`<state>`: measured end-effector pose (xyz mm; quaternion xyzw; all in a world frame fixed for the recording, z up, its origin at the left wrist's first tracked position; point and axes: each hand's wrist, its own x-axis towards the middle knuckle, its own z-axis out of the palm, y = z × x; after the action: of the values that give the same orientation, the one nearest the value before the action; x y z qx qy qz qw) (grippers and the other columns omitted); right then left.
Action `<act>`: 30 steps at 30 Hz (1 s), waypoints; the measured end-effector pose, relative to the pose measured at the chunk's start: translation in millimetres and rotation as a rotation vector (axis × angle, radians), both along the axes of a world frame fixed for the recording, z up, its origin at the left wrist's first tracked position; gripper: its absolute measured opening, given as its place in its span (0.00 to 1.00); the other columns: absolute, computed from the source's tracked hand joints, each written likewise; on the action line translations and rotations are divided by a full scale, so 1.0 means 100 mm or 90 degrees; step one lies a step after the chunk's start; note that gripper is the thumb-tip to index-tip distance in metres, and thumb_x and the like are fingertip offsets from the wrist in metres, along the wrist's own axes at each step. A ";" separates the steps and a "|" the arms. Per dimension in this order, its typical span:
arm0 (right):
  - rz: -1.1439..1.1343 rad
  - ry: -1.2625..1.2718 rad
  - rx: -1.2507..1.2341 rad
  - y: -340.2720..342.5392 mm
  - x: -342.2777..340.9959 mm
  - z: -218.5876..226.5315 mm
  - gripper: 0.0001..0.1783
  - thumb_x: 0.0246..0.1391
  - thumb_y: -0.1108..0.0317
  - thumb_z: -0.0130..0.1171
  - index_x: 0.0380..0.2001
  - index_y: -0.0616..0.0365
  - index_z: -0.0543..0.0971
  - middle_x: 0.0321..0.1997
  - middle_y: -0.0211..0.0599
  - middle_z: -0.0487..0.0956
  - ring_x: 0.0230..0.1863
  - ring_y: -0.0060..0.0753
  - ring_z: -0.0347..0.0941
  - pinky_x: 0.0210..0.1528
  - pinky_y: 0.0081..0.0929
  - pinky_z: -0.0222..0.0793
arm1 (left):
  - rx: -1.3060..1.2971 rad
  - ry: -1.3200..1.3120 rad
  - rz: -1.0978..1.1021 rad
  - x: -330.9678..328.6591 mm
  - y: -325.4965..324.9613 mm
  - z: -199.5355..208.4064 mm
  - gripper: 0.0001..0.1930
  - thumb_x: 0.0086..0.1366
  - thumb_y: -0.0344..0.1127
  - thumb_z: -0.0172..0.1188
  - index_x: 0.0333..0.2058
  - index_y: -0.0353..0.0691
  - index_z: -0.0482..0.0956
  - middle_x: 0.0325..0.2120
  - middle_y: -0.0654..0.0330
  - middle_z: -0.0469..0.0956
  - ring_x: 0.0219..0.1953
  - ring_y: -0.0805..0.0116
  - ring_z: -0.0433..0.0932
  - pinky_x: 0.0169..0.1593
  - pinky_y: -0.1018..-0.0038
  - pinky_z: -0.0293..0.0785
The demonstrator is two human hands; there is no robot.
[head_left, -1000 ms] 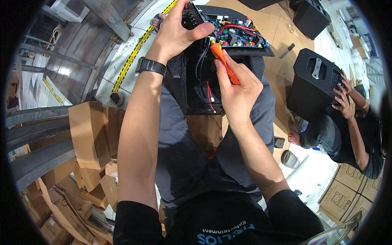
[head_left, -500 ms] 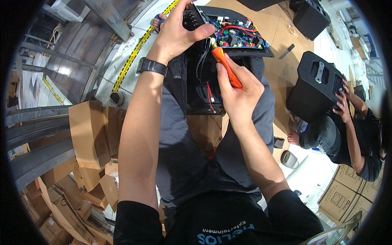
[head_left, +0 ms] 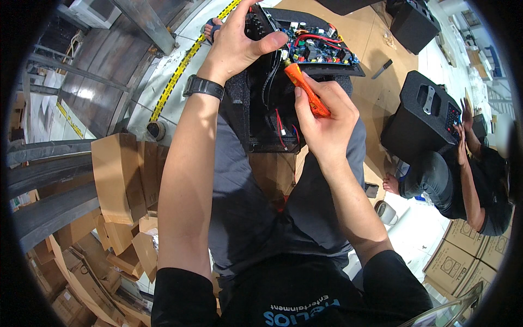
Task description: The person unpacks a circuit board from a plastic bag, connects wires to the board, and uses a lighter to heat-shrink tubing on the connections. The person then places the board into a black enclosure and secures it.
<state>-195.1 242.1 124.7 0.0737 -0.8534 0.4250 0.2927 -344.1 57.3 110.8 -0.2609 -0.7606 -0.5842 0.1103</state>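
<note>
Tool (head_left: 306,91) in right hand (head_left: 333,117), near circuit board (head_left: 321,48) edge, cardboard (head_left: 376,111) stretching rightward.

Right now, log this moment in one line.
left grip: on black panel | right grip: around orange-handled tool | circuit board: exposed, right of panel

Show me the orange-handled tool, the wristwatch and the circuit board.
Orange-handled tool (head_left: 297,78), head view: on the handle's upper part.
Wristwatch (head_left: 205,88), head view: on the strap.
Circuit board (head_left: 320,50), head view: among its components.
</note>
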 end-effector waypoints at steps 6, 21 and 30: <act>0.006 0.016 -0.002 0.00 0.00 -0.01 0.13 0.53 0.77 0.71 0.44 0.62 0.89 0.31 0.38 0.82 0.31 0.30 0.81 0.37 0.25 0.75 | -0.011 -0.013 0.009 0.07 0.02 0.09 0.59 0.53 0.70 0.73 0.71 0.33 0.61 0.68 0.40 0.67 0.73 0.47 0.63 0.75 0.56 0.57; -0.021 0.006 0.001 -0.04 0.00 -0.06 0.15 0.55 0.77 0.72 0.47 0.60 0.89 0.32 0.35 0.80 0.29 0.25 0.76 0.32 0.22 0.71 | -0.012 0.020 0.006 -0.01 0.00 -0.03 0.60 0.53 0.71 0.74 0.71 0.32 0.61 0.68 0.40 0.67 0.73 0.48 0.63 0.75 0.56 0.57; -0.043 -0.014 -0.007 -0.07 0.01 -0.08 0.16 0.54 0.78 0.73 0.48 0.56 0.90 0.34 0.34 0.79 0.28 0.24 0.74 0.31 0.22 0.69 | -0.011 0.020 0.013 0.01 0.01 0.01 0.62 0.53 0.75 0.71 0.71 0.30 0.60 0.68 0.38 0.67 0.73 0.46 0.63 0.76 0.56 0.56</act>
<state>-194.0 235.1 116.8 0.0384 -0.8561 0.4204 0.2982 -343.2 58.7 111.3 -0.2628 -0.7665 -0.5724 0.1258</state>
